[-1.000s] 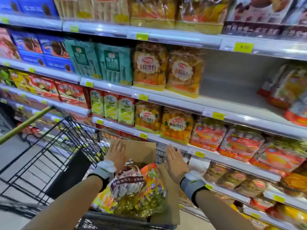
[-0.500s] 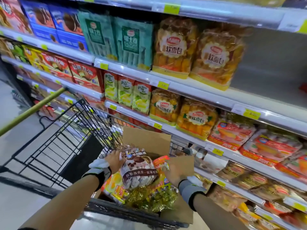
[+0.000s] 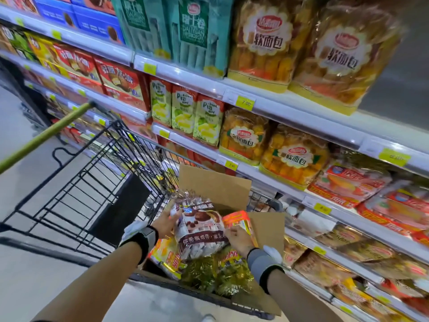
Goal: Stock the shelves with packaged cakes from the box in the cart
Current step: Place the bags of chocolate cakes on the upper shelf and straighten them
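both hands grip one bag of cakes (image 3: 199, 228) over the box (image 3: 216, 187): the left hand (image 3: 166, 223) curls round its left edge, the right hand (image 3: 239, 238) pinches its right edge, fingers bent. the bag is clear plastic with a brown band of white chinese writing and a picture of chocolate cakes.

all places below are told from the box, an open brown carton with two flaps standing up. it sits in the near right corner of the cart (image 3: 97, 173), a black wire cart with a green handle (image 3: 44, 138) far to the left; the cart's left part holds open room. inside the box, under the held bag, lie yellow-and-orange bags (image 3: 167, 256) and a gold foil bag (image 3: 222, 275); an orange pack (image 3: 240, 220) touches the right hand.

behind and above the box run the shelves (image 3: 278, 105) with white front edges and yellow price tags, two readable as 7.00 and 2.90. just above the box stand three green-yellow packs (image 3: 185, 115) marked "pia" and two orange bread bags (image 3: 276, 152). higher up are two larger bread bags (image 3: 299, 43) with red oval logos, and two teal packs (image 3: 176, 31) reading "daliyuan". up and to the right of the box, a bare stretch of shelf (image 3: 399, 73) lies open beside the large bread bags.
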`<state>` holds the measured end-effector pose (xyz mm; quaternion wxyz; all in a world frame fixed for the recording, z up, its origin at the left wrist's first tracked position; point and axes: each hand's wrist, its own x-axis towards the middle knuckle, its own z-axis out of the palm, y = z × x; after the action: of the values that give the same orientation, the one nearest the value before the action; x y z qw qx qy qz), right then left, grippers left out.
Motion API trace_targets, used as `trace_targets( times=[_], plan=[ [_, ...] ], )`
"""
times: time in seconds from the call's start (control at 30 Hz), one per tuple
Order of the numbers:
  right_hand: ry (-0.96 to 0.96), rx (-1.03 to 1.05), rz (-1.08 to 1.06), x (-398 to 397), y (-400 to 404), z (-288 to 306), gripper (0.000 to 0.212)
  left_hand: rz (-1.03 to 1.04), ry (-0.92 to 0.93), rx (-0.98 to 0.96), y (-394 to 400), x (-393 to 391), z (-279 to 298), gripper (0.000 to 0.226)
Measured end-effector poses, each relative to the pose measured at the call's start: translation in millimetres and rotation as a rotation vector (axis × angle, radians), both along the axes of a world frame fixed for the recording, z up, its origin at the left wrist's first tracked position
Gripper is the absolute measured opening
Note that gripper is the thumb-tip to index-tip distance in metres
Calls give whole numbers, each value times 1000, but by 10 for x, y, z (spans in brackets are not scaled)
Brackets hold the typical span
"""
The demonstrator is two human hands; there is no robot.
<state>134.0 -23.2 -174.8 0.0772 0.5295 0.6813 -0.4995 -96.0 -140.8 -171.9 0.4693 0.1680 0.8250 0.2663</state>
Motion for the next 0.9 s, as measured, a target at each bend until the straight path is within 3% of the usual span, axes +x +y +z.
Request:
trace_targets(
  times=[0.13,0.27,0.53,0.73,0.9],
  plan=[
    [-18,-21,64,-78,-3,-16,55,26,-150,9,49,-21,34,63],
    [-49,-108,94,-162,23,-64,76,-3,-152,-2,77,-40,-69,69],
    [-61,-150,99,-182,49,-122,79,101,-280,5,-41,-174,-370,97],
    [-16,-148,70,-166,8,-109,78,147,-379,8,-35,-94,-187,65],
    [107,-122,-163,-167,-79,-115,67,163,-473,64,-7,-33,-6,53]
  ],
)
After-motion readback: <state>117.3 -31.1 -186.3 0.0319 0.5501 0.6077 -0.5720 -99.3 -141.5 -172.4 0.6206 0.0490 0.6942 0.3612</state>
